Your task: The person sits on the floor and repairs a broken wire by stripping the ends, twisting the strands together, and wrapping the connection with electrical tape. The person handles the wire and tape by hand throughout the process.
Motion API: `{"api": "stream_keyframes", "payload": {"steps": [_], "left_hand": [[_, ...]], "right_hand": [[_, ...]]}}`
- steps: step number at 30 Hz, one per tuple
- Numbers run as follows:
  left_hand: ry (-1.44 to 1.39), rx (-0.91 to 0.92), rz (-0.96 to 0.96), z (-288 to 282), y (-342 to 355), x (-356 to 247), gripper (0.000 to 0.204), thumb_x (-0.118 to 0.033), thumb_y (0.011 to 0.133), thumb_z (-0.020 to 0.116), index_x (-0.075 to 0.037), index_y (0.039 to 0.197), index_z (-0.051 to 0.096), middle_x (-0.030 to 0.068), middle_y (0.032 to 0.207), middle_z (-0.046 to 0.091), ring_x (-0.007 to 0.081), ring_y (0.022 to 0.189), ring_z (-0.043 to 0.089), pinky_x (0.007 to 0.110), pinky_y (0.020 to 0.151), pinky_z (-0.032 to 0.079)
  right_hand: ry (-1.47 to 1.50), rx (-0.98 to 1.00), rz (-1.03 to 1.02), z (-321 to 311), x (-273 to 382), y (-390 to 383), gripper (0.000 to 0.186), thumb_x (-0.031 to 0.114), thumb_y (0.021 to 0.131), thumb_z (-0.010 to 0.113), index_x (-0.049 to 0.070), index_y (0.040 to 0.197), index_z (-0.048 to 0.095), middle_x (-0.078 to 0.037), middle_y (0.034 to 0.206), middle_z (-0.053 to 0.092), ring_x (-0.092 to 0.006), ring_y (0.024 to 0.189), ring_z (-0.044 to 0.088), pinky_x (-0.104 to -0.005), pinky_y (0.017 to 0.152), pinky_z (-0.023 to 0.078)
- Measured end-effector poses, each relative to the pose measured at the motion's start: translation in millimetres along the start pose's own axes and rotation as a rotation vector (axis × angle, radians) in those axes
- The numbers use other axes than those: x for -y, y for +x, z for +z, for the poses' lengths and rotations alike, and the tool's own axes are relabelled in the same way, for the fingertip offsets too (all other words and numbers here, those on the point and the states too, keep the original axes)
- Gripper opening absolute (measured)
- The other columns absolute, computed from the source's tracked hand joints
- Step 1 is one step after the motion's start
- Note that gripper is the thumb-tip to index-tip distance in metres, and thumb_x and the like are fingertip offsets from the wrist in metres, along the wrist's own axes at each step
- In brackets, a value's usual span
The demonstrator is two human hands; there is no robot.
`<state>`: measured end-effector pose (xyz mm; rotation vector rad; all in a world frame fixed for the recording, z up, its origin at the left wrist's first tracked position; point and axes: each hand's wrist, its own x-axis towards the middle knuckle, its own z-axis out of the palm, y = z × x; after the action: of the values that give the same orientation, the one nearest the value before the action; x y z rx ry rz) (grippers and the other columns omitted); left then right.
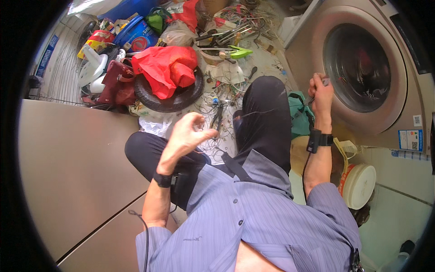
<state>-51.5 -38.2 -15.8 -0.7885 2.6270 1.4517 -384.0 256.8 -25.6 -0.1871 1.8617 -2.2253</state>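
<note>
My left hand (186, 138) hovers above my left knee. Its fingers curl while the thumb sticks out apart from them, and I make out nothing held there. On the other side, my right hand (321, 94) is closed in a fist in front of the washing machine (306, 52). A greyish, narrow object (308, 100) shows at the edge of that fist; its kind is unclear. Below the fist lies a green bag (300, 119). A thin dark strand (263, 112) crosses over my right knee. Loose wires (217, 102) are scattered on the floor between my legs.
A red plastic bag (165, 68) rests on a black tyre (158, 103). Behind are a blue bucket (136, 34), a dark red bag (118, 84) and a bright green-handled tool (240, 52). A large beige panel (81, 167) borders my left; a white lidded bucket (362, 186) stands right.
</note>
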Motion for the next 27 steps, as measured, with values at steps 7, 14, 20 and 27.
{"api": "stream_keyframes", "payload": {"steps": [7, 14, 20, 27], "left_hand": [[0.041, 0.127, 0.215, 76.8, 42.5, -19.3, 0.064, -0.04, 0.076, 0.087, 0.005, 0.117, 0.069, 0.023, 0.112, 0.073, 0.0346, 0.104, 0.072, 0.041, 0.089, 0.057], [-0.145, 0.636, -0.024, 94.8, 29.2, -7.8, 0.029, -0.025, 0.094, 0.065, 0.002, 0.098, 0.075, 0.0087, 0.079, 0.074, 0.0151, 0.071, 0.068, 0.033, 0.066, 0.054], [-0.178, 0.418, 0.068, 63.5, 39.0, -33.4, 0.025, -0.024, 0.096, 0.065, 0.0, 0.093, 0.073, 0.0042, 0.071, 0.065, 0.0108, 0.068, 0.061, 0.031, 0.064, 0.049], [-0.032, 0.205, 0.31, 58.9, 40.2, -57.3, 0.023, -0.023, 0.096, 0.068, -0.001, 0.101, 0.074, 0.0041, 0.071, 0.068, 0.0106, 0.064, 0.061, 0.031, 0.06, 0.049]], "right_hand": [[-0.716, 0.176, -0.486, 41.8, -4.8, -60.5, 0.01, 0.008, 0.097, 0.07, 0.002, 0.106, 0.067, -0.011, 0.086, 0.072, -0.0176, 0.073, 0.07, -0.0307, 0.066, 0.053], [-0.86, 0.33, -0.757, 51.3, -3.2, -80.2, 0.016, 0.002, 0.091, 0.072, 0.002, 0.106, 0.066, -0.018, 0.095, 0.072, -0.0373, 0.082, 0.072, -0.0382, 0.068, 0.057], [-0.807, 0.619, -0.573, 67.3, 17.6, -112.6, 0.041, 0.012, 0.083, 0.086, 0.004, 0.119, 0.067, -0.011, 0.092, 0.068, -0.0267, 0.078, 0.069, -0.0333, 0.07, 0.056], [-0.88, 0.859, -0.484, 90.7, 20.9, -130.6, 0.038, 0.028, 0.082, 0.085, 0.004, 0.107, 0.069, -0.016, 0.089, 0.072, -0.035, 0.081, 0.072, -0.0394, 0.069, 0.057]]}}
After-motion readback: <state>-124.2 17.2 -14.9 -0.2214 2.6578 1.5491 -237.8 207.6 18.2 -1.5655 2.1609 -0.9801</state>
